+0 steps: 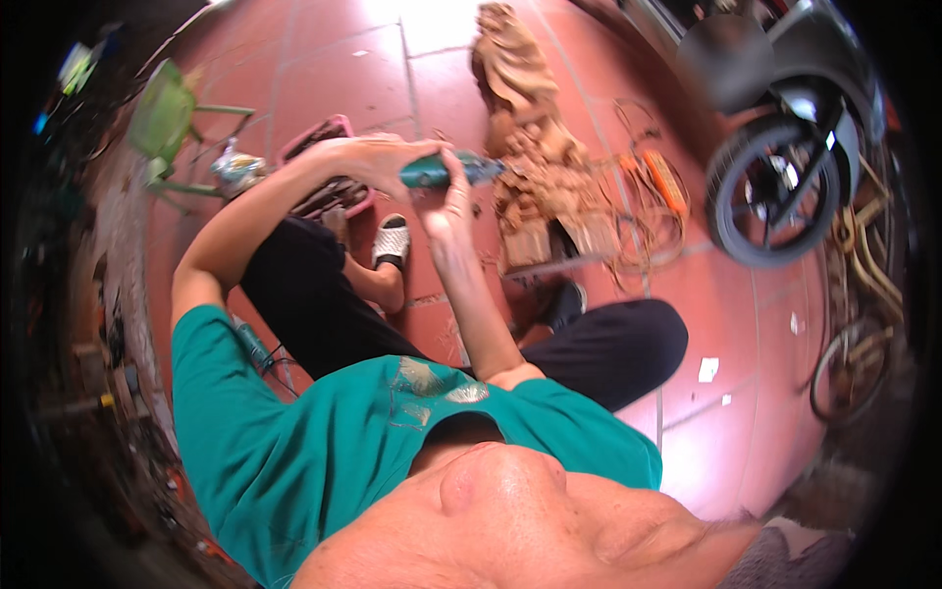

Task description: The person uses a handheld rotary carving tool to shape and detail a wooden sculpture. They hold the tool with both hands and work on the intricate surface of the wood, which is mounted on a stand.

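A makeshift woodcarving workshop, apparently in a home or garage, spreads across a red tiled floor (731,319), where a carved wooden sculpture (525,118), a green handheld power tool (424,174) and an orange power strip (667,184) mark the trade. A parked motorbike (842,64), a bicycle wheel (822,388) and a small green chair (162,116) share the room, its edge lined with blurred clutter (93,373).

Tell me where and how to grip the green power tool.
Take the green power tool by its elongated green body, probably from the left: its narrower front points right, toward the carved wooden figure, so that end is best left free.
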`<action>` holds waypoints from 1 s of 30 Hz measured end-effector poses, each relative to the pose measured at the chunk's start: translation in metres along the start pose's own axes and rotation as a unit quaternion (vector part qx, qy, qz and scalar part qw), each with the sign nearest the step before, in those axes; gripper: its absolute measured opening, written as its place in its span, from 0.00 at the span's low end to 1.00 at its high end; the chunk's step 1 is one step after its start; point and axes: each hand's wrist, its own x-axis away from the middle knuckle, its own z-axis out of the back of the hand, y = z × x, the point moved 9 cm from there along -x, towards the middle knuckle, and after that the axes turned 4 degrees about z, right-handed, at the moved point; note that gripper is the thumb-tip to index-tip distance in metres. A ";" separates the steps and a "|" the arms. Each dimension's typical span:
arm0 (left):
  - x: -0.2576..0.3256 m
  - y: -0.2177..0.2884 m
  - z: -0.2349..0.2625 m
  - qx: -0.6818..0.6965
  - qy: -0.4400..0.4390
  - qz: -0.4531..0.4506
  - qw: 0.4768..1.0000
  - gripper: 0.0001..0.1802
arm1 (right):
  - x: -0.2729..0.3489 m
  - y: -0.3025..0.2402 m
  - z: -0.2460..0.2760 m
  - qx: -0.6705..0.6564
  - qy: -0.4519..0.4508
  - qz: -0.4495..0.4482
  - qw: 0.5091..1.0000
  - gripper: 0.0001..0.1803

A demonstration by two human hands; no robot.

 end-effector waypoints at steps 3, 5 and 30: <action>0.006 -0.005 -0.002 0.006 0.035 -0.018 0.999 0.53 | 0.007 0.009 -0.003 0.010 0.012 0.002 1.000 0.24; 0.004 0.006 0.002 -0.008 0.006 0.000 1.000 0.54 | 0.004 0.005 0.005 0.014 0.024 -0.003 1.000 0.24; -0.016 0.002 -0.002 -0.025 0.034 -0.038 0.998 0.55 | 0.009 -0.014 -0.005 -0.009 -0.005 0.024 1.000 0.23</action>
